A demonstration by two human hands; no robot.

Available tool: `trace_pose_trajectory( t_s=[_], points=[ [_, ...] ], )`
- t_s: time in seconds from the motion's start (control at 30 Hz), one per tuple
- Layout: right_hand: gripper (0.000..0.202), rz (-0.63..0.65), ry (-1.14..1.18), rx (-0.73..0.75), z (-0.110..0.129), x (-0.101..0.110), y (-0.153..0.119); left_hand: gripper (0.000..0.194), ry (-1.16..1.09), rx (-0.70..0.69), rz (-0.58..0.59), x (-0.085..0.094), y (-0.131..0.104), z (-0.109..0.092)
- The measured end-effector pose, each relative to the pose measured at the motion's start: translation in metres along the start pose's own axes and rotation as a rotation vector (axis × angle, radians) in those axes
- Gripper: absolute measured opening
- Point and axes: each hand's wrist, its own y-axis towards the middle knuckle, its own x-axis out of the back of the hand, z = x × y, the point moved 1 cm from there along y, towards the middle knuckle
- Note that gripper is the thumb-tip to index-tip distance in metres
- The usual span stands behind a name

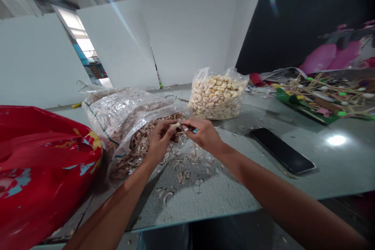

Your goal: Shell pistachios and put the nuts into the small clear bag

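Note:
My left hand point(162, 136) pinches a small pale kernel point(176, 125) between thumb and fingers. Against its right side, my right hand point(203, 133) is closed, fingertips together at the kernel; what they grip is too small to make out. Both hands are over the grey table point(205, 195), at the mouth of a clear plastic bag point(125, 105) lying on its side, full of brown shells point(143, 136). Loose shell bits point(183, 175) are scattered beneath the hands. Just behind my right hand, an upright clear bag point(218, 97) holds many pale kernels.
A shiny red bag point(43, 164) bulges at the left. To the right lies a black phone point(281, 150). Farther right are a green sheet point(304, 105), thin sticks with coloured tips, and pink items point(331, 56). White panels point(193, 35) stand behind the table.

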Motion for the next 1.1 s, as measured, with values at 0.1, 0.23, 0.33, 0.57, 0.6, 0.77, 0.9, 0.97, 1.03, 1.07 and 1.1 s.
trace_pose_trajectory(
  t_s=[0.1, 0.23, 0.33, 0.57, 0.6, 0.77, 0.9, 0.97, 1.03, 1.07, 1.1],
  points=[
    [0.021, 0.005, -0.021, 0.003, 0.001, 0.0, -0.001, 0.027, 0.033, -0.022, -0.011, 0.0, 0.0, 0.001],
    [0.021, 0.004, -0.044, 0.011, 0.0, 0.001, 0.0, 0.026, 0.06, -0.05, 0.02, -0.001, -0.001, 0.005],
    [0.02, 0.001, -0.08, 0.012, 0.001, 0.001, 0.0, 0.025, 0.067, -0.071, 0.033, -0.001, -0.002, 0.006],
    [0.019, 0.049, -0.218, 0.064, 0.006, 0.003, 0.001, 0.031, -0.005, -0.025, 0.022, -0.005, -0.002, 0.006],
    [0.019, 0.059, -0.239, 0.075, 0.005, 0.004, 0.0, 0.031, -0.013, -0.022, 0.019, -0.006, -0.002, 0.006],
    [0.016, 0.072, -0.295, 0.124, 0.003, 0.005, 0.0, 0.032, -0.06, -0.007, -0.006, -0.01, -0.002, 0.005],
    [0.012, 0.092, -0.302, 0.178, 0.004, 0.005, 0.001, 0.031, -0.085, 0.009, 0.017, -0.011, -0.002, 0.007],
    [0.009, 0.108, -0.326, 0.193, 0.005, 0.005, 0.001, 0.032, -0.098, 0.013, 0.032, -0.01, -0.002, 0.008],
    [0.009, 0.12, -0.346, 0.198, 0.005, 0.005, 0.001, 0.033, -0.111, 0.021, 0.04, -0.01, -0.001, 0.009],
    [0.01, 0.119, -0.347, 0.197, 0.005, 0.005, 0.001, 0.034, -0.117, 0.027, 0.041, -0.01, -0.001, 0.01],
    [0.011, 0.112, -0.342, 0.191, 0.005, 0.005, 0.001, 0.034, -0.121, 0.034, 0.043, -0.009, -0.002, 0.01]
  ],
)
